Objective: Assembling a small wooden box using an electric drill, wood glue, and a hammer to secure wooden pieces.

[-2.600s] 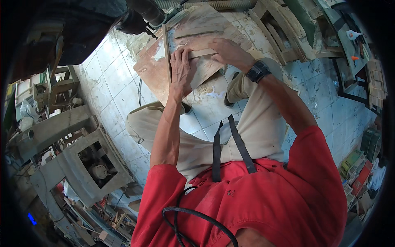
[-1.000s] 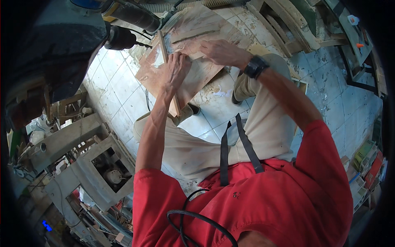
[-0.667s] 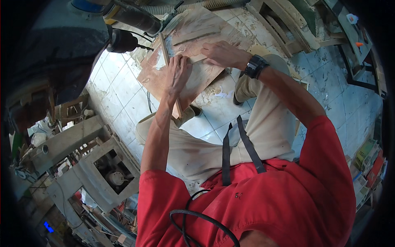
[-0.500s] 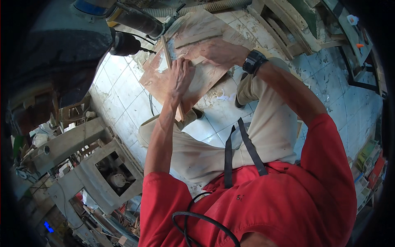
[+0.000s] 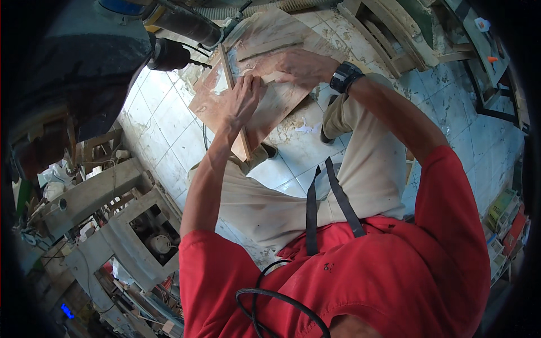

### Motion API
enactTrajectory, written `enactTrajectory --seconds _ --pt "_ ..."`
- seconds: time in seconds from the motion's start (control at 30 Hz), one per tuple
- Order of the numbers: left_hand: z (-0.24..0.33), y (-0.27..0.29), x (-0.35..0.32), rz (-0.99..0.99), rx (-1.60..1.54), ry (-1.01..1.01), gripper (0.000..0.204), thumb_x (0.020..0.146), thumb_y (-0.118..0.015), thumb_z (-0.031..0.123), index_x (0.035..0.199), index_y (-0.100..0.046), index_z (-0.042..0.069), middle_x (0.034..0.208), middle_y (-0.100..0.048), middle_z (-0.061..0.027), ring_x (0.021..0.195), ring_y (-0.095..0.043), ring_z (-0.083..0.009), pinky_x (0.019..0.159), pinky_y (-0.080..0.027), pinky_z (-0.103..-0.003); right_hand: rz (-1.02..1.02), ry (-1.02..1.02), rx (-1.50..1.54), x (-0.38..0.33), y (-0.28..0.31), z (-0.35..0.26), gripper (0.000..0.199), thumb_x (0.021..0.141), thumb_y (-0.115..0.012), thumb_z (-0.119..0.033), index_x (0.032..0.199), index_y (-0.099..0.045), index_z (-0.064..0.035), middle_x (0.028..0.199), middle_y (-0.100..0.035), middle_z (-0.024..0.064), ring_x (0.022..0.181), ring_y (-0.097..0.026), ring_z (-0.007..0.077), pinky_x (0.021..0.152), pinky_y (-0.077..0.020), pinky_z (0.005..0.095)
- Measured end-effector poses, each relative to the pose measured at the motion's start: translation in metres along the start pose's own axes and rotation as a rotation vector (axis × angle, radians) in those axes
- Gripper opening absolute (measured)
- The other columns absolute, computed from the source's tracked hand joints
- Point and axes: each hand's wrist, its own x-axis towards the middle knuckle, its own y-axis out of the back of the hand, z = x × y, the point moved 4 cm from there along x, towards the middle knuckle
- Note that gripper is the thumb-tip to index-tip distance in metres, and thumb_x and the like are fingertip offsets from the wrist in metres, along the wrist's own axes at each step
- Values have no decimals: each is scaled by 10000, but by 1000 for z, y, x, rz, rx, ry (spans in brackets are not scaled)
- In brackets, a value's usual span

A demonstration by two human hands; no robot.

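A reddish-brown wooden board [image 5: 279, 110] lies in front of me, worn and stained with white in places. A narrow wooden strip [image 5: 226, 67] runs lengthwise across its left part, its near end past the board's edge. My left hand [image 5: 244, 101] is closed on this strip, fingers bent over it; the fingertips are partly hidden. To the right, over the board, my right hand [image 5: 304, 66] has its fingers drawn together, pointing toward the left hand. What they hold, if anything, I cannot make out. A second wooden strip [image 5: 269, 50] lies beyond the right hand.
A drill chuck with a bit [image 5: 172, 55] juts in from the left, close to the board's far left corner. A ribbed hose [image 5: 270, 10] runs behind. Wooden frames [image 5: 389, 34] stand far right, and a dusty machine frame [image 5: 110, 231] stands at left. Tiled floor [image 5: 163, 112] surrounds the board.
My left forearm and elbow have shifted a little to the left. The strip's near end has moved slightly left and up. Both hands keep nearly the same place.
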Motion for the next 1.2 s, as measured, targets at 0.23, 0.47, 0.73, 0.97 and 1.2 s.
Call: enactTrajectory --seconds 0.23,0.47,0.73,0.97,1.2 --pt "4 7 1 -83 -146 120 401 780 -556 73 1163 -500 -30 1127 -503 -176 1060 -485 -331 906 -428 -384 -267 1 -99 27 29 -35 232 794 -592 -141 983 -557 -11 1001 -572 153 956 -548 332 814 -447 414" --pt "24 -6 29 163 -403 256 466 644 -645 210 1043 -535 -5 1006 -493 -179 957 -483 -350 817 -412 -414 -37 -181 202 14 -10 -23 561 731 -558 -64 1271 -439 27 1220 -524 233 1126 -505 355 996 -392 379" --pt "12 -10 38 274 -418 174 333 550 -680 269 800 -573 76 846 -511 -132 848 -517 -299 720 -414 -399 -408 -653 1100 12 5 -17 261 689 -654 -134 915 -612 -10 758 -641 111 724 -623 130 600 -476 251" --pt "0 -44 43 259 -186 303 277 521 -733 250 705 -594 96 778 -578 -86 840 -592 -242 665 -488 -365 -58 57 177 16 -20 -12 154 792 -546 -177 850 -568 -36 671 -574 113 609 -573 274 548 -446 376" --pt "16 -19 26 285 -326 354 291 536 -761 265 708 -573 123 830 -589 -73 883 -587 -225 655 -481 -344 -84 -364 48 10 -2 -59 128 780 -533 -48 900 -570 -28 799 -618 166 792 -601 358 659 -470 453"
